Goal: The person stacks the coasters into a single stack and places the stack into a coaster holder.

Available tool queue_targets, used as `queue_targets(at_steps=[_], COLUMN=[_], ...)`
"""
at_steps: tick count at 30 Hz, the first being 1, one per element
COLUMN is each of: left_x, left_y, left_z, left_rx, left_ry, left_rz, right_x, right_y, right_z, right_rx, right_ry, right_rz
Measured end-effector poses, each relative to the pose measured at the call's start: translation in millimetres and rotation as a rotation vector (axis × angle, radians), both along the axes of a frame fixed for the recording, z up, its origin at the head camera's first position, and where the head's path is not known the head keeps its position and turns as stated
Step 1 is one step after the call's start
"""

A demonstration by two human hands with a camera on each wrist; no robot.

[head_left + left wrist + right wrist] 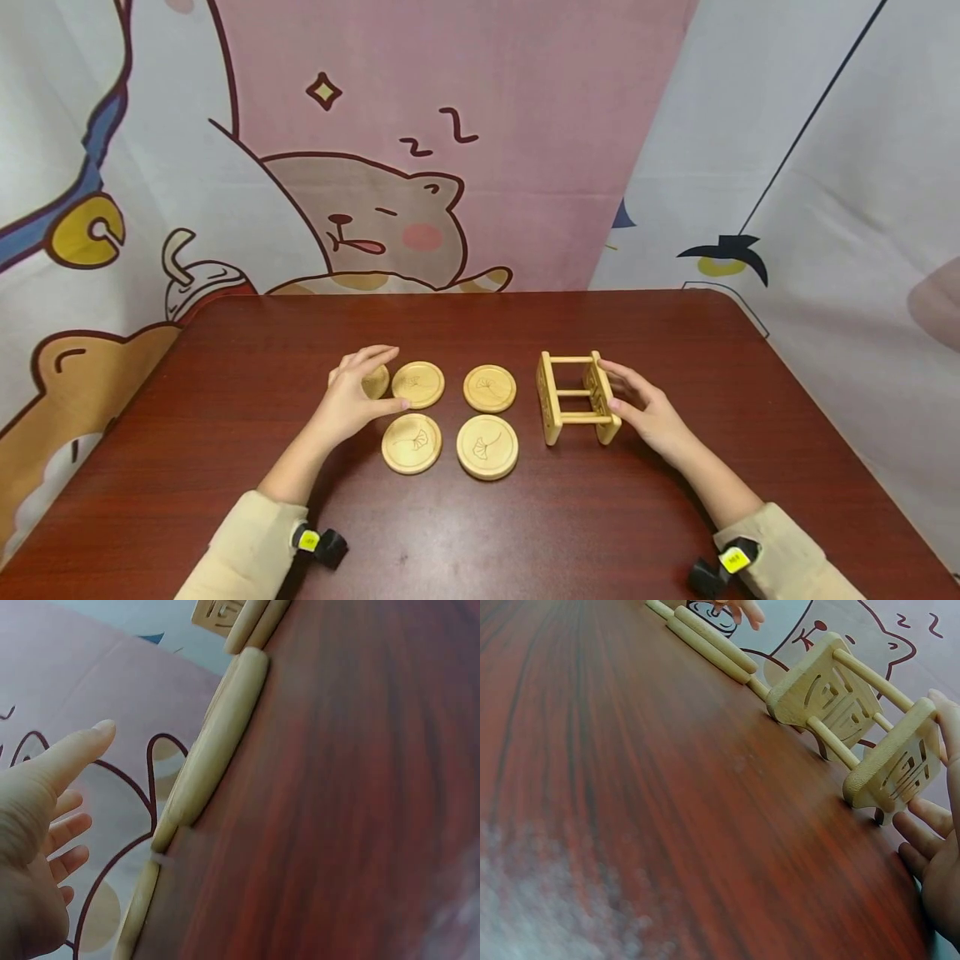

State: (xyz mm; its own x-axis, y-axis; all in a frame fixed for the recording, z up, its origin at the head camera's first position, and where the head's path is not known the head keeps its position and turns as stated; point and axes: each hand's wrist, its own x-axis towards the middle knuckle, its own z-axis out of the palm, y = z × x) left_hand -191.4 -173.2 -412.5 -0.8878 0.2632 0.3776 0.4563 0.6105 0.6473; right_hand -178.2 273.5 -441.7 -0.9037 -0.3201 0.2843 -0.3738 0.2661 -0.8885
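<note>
Several round wooden coasters with ginkgo leaf engravings lie on the table. My left hand (352,396) hovers over the back left ones, fingers extended and thumb apart; it partly hides the leftmost coaster (377,382). The thumb tip overlaps the edge of the coaster beside it (420,383). In the left wrist view this hand (37,832) holds nothing. A small wooden rack (576,417) with two carved side panels joined by rods stands upright to the right. Against its right panel (900,761), my right hand (660,421) rests its thumb and fingertips, fingers loosely spread.
Nearer me lie a front left coaster (412,444) and a front right stack of coasters (487,450); another coaster (490,388) sits behind the stack. The dark red wooden table (525,533) ends at a cartoon-printed curtain (562,167).
</note>
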Motion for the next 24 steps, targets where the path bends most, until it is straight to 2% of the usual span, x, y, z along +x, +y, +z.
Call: queue_targets(at_steps=[14, 24], left_x=[-9.4, -15.7], left_y=[-25.1, -44.1], left_z=[-8.0, -19.4], left_rx=[0.030, 0.012], left_ry=[-0.085, -0.147], left_rz=[0.063, 0.102], right_x=[0.5, 0.2], right_y=[0, 0], right_z=[1.3, 1.0], right_rx=[0.011, -0.003], right_ry=[-0.005, -0.005], right_rz=[-0.003, 0.005])
